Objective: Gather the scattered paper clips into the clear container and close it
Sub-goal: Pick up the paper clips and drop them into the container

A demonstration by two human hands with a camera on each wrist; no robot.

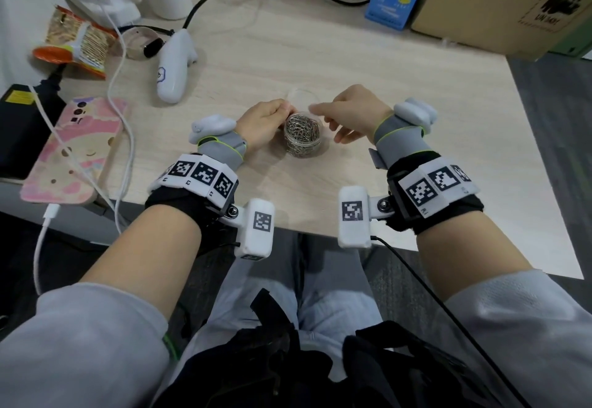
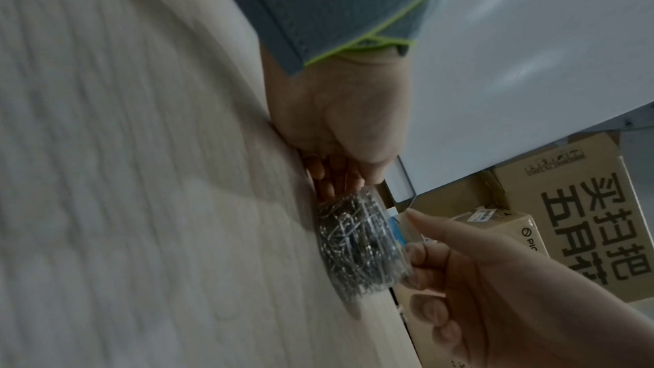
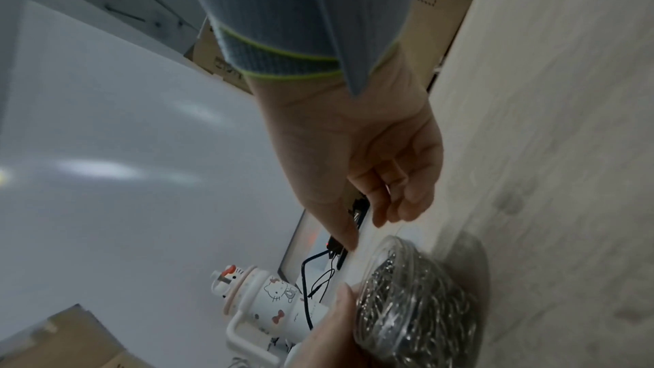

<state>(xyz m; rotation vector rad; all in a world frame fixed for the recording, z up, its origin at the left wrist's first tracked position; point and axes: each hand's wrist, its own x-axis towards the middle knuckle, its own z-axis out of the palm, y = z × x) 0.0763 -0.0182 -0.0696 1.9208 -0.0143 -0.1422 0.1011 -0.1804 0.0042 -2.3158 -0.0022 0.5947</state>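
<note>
clear container [image 1: 302, 138] stands upright mid-worktop [image 1: 368, 64], full of paper clips [image 1: 301, 130], lid [image 1: 301, 96] off just behind it. left hand [image 1: 264, 122] grips its side, likely steadying it. right hand [image 1: 350, 116] hovers by the rim, fingers loose, holding nothing.

The small round clear plastic container [image 1: 302, 138] stands upright on the table, open, full of silver paper clips [image 1: 302, 127].

Grey sleeves [image 1: 80, 327], marker-tagged black wristbands [image 1: 205, 180]
</note>
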